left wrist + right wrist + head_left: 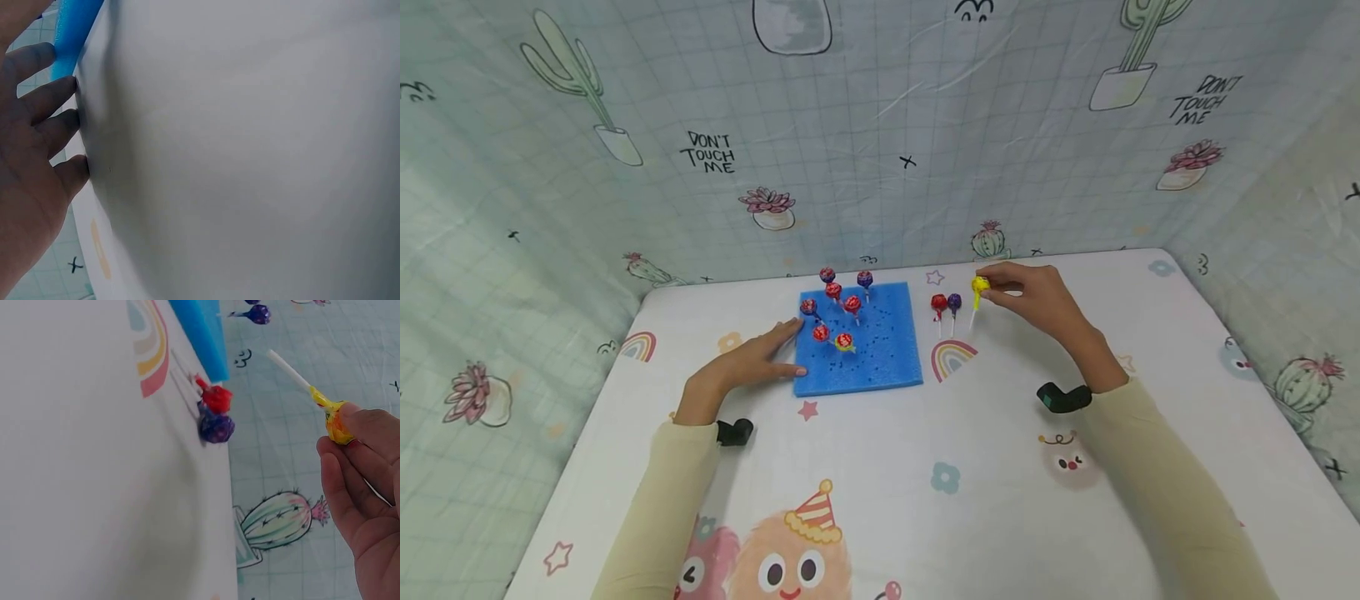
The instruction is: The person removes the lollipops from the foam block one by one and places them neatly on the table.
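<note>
Between thumb and fingers my right hand (1033, 293) pinches a yellow-wrapped lollipop (981, 284) by its candy head. In the right wrist view the white stick of that yellow lollipop (339, 424) points away from the hand, above the tabletop. My left hand (758, 357) rests at the left edge of a blue foam board (880, 367), fingers extended and touching it. Several lollipops stand in the foam, among them a purple one (865, 278) and a red one (852, 305). To the board's right lie a red lollipop (938, 302) and a purple lollipop (954, 302) side by side.
A white table (880, 467) printed with cartoon figures carries everything. Patterned cloth (850, 125) hangs along its back edge and at both sides. Dark wrist-camera mounts (1064, 397) stick out from both sleeves.
</note>
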`<state>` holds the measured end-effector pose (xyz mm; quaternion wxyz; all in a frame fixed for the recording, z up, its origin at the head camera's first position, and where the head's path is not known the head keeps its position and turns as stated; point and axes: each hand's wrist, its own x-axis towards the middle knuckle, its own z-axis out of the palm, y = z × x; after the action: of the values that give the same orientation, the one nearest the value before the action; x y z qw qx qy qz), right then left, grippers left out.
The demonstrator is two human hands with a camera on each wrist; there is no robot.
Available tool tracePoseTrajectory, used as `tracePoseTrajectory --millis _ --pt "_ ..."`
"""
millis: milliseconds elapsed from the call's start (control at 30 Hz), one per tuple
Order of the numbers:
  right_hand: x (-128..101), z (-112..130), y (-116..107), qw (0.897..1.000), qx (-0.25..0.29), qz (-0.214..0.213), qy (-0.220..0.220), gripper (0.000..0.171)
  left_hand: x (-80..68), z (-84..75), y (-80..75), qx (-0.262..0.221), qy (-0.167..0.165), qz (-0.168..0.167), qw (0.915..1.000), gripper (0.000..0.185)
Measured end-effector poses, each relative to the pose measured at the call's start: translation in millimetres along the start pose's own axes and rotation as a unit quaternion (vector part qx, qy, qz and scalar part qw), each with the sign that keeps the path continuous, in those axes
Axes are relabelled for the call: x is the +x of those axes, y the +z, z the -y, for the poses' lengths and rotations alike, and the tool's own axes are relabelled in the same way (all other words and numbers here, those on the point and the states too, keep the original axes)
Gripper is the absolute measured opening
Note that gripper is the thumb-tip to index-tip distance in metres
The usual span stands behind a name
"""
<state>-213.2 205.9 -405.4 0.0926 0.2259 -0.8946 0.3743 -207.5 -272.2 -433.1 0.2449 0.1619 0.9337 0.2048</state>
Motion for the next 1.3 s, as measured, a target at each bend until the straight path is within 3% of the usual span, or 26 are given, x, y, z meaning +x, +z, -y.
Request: tracePoseTrajectory --millis 467,1300 --pt "-9.5 -15.0 -7.4 1.000 -0.019 0.001 -0.001 0.036 1.2 -1.9 0.4 -0.005 0.009 -0.003 0.9999 0.106" --pt "-4.6 -21.9 10.5 0.999 -0.004 0.025 0.027 0.035 -1.1 0.4 7.4 -0.002 -0.001 -0.008 1.0000 0.104"
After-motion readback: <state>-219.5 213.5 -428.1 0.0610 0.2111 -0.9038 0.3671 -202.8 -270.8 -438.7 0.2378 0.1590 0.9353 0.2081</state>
